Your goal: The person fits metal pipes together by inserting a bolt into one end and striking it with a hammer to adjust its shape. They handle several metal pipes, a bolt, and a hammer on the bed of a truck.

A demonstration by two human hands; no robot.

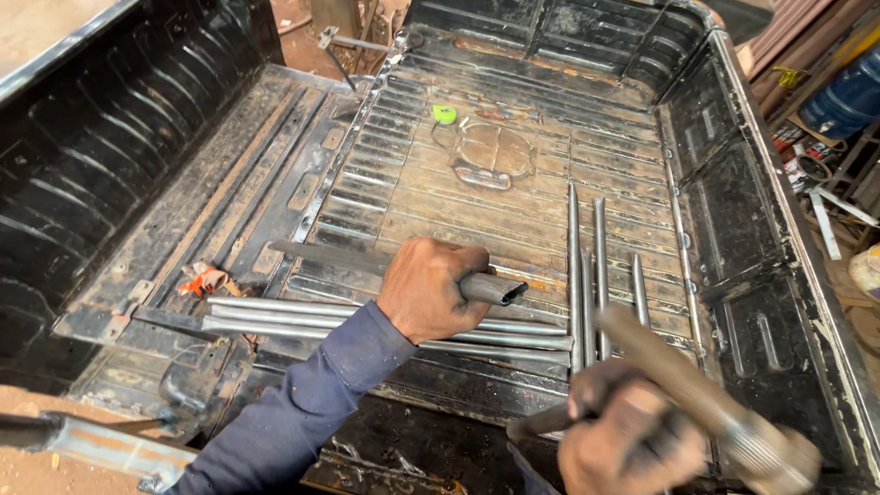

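My left hand (426,289) grips a dark grey metal tube (316,255) that lies crosswise over the ribbed truck bed (477,211), its open end sticking out to the right of my fist. My right hand (623,440), blurred at the bottom right, holds a brown hammer-like tool (706,403) that slants down to the right, along with a short dark rod. Under my left hand lie several shiny steel tubes (275,316) crosswise. Several more steel tubes (587,266) lie lengthwise just right of it.
A green tape measure (445,114) and a round welded patch (495,151) sit further up the bed. The black bed walls (733,211) rise on both sides. An orange scrap (206,280) lies at the left. A blue drum (848,96) and clutter stand outside at the right.
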